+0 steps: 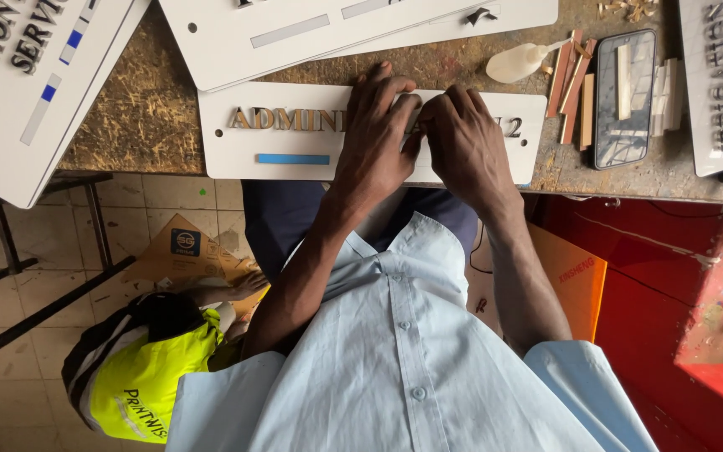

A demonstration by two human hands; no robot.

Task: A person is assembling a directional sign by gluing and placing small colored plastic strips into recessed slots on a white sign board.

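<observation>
Both my hands rest on the white sign plate (311, 155) that lies along the near edge of the rough wooden workbench (152, 109), in the upper middle of the frame. My left hand (376, 138) presses down on the plate's centre with its fingers bent and bunched at the tips, and my right hand (466, 142) sits just beside it, touching it, fingers curled the same way; the fingertips of both meet over the middle of the row of gold raised letters (282, 119), and I cannot tell whether they pinch a letter or only push on the surface, since the hands hide that spot. Left of my hands the letters run clear, and below them a short blue strip (293, 159) is set on the plate. Above this plate, at the top of the frame, lies a second white plate (353, 25), and a third with dark letters (27, 75) hangs over the bench at the upper left. To the upper right stand a small squeeze bottle (520, 63), a bundle of thin wooden strips (575, 84) and a dark phone (623, 98). At the lower left, on the tiled floor, another person in a yellow vest (140, 377) crouches over cardboard (194, 255).
</observation>
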